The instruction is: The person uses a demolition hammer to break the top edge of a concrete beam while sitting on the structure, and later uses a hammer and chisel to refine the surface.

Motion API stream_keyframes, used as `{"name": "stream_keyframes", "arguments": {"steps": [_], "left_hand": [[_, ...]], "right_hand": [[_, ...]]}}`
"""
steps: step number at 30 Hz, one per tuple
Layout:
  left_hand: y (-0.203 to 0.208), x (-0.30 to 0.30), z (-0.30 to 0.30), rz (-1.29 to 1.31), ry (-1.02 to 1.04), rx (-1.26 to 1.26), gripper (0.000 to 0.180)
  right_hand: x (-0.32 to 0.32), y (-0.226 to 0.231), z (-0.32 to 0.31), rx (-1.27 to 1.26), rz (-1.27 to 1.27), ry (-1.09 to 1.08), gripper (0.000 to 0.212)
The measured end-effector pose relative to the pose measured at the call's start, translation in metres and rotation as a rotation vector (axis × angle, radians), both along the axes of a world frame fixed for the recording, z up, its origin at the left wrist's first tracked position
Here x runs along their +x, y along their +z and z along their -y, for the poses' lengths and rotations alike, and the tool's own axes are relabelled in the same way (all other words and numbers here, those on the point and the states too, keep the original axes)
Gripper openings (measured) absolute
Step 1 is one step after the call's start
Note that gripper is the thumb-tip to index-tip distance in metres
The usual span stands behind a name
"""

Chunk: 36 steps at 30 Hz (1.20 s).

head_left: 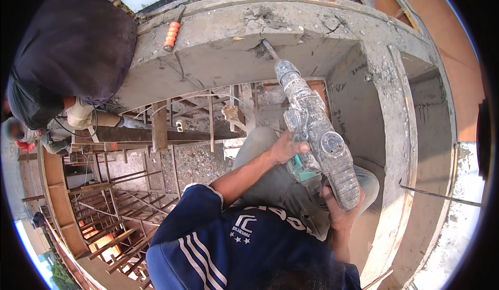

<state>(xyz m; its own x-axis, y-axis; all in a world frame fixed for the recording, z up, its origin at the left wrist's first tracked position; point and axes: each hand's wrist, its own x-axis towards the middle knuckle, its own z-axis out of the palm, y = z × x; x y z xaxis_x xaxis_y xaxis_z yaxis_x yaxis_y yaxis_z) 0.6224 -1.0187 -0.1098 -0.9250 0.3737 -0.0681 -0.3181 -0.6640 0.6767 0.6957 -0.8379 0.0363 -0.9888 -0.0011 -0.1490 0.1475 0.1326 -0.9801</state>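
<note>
A dusty grey rotary hammer (314,116) with a green section lies diagonally in front of me. My left hand (288,148) grips its side near the middle, thumb up and fingers partly hidden behind the body. My right hand (340,212) is wrapped around the rear handle, which the housing mostly hides. The tool's steel chisel bit (271,50) points up and to the left, its tip against a broken, chipped spot on the face of the concrete beam (213,56). Cracks and loose crumbs mark the beam's top near the tip.
An orange ribbed-handled tool (171,35) rests on the beam, left of the bit. Another person in a dark shirt (73,45) bends at the far left. Below the beam is a drop with wooden scaffolding (125,201). A metal rod (442,195) sticks out at right.
</note>
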Motion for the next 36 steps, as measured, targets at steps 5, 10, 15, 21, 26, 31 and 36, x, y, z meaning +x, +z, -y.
{"name": "stream_keyframes", "arguments": {"steps": [5, 10, 15, 21, 26, 31, 36], "left_hand": [[0.014, 0.004, -0.002, 0.026, -0.011, 0.036, 0.084], [0.036, 0.023, -0.008, -0.153, 0.066, -0.085, 0.085], [0.081, -0.009, -0.002, -0.478, -0.218, -0.041, 0.091], [0.108, 0.011, -0.016, -0.367, -0.076, -0.061, 0.094], [0.045, 0.028, -0.017, -0.217, -0.015, -0.079, 0.093], [0.034, 0.035, -0.001, -0.120, -0.007, -0.115, 0.092], [0.013, 0.018, 0.015, -0.032, -0.019, -0.034, 0.093]], "right_hand": [[0.010, 0.026, 0.003, -0.044, 0.012, 0.014, 0.022], [0.037, 0.022, -0.013, 0.034, -0.052, 0.043, 0.023], [0.074, -0.002, -0.033, 0.250, -0.331, 0.151, 0.022], [0.076, 0.022, -0.048, -0.009, -0.188, 0.061, 0.031], [0.060, 0.030, -0.016, -0.102, -0.027, 0.040, 0.029], [0.047, 0.025, -0.008, -0.006, -0.021, 0.090, 0.022], [0.032, -0.002, 0.006, -0.050, -0.102, 0.102, 0.021]]}}
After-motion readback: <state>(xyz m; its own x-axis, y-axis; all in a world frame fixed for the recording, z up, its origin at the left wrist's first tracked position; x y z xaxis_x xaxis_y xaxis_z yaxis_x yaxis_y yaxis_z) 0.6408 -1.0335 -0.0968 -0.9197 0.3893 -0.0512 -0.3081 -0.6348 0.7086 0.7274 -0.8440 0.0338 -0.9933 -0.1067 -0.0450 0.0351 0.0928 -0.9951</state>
